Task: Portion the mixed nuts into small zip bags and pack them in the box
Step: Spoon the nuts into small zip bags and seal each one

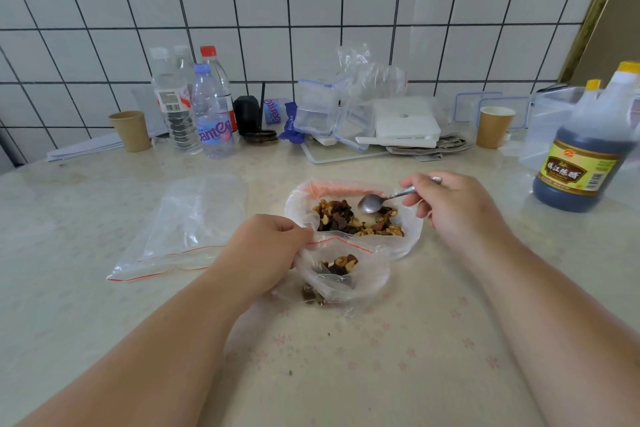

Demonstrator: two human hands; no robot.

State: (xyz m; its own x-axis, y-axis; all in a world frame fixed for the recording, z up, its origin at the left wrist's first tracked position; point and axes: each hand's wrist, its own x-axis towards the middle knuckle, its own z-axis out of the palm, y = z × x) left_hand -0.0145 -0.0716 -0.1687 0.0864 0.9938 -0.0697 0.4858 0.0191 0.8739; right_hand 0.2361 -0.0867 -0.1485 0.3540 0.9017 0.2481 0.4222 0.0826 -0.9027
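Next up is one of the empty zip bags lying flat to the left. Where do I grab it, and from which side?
Judging by how it lies, pinch the empty zip bag at its red zip edge, which faces the person, coming from the near side. It lies flat on the table, so only an edge gives purchase. The left hand now holds the small zip bag open; the right hand holds the spoon.

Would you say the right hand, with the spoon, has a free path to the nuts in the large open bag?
Probably yes: the right hand holds the spoon just over the nuts, and the large bag lies open with nothing between.
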